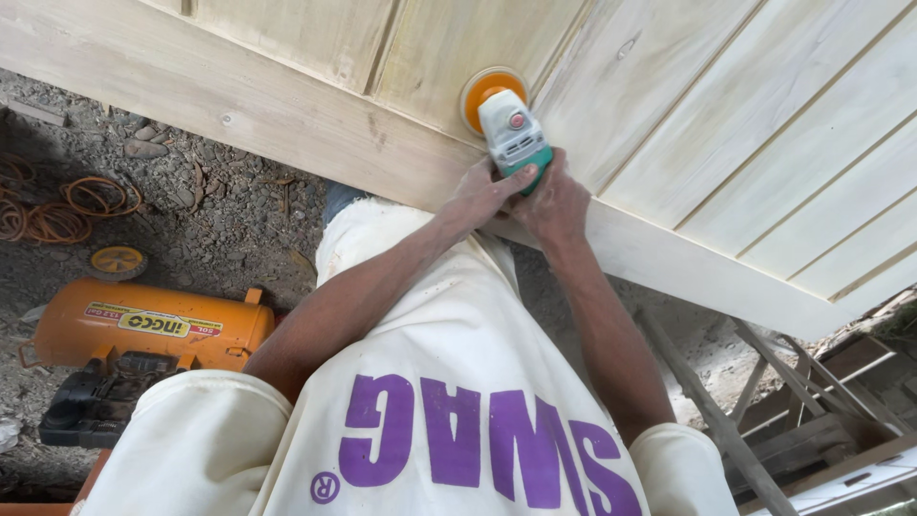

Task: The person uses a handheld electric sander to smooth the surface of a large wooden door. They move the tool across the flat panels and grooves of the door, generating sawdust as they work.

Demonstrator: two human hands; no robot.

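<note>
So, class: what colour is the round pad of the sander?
Orange, on the sander held by both hands; seen in the head view.

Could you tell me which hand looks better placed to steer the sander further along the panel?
Probably the left hand: its fingers wrap the sander body, while the right hand sits behind it.
</note>
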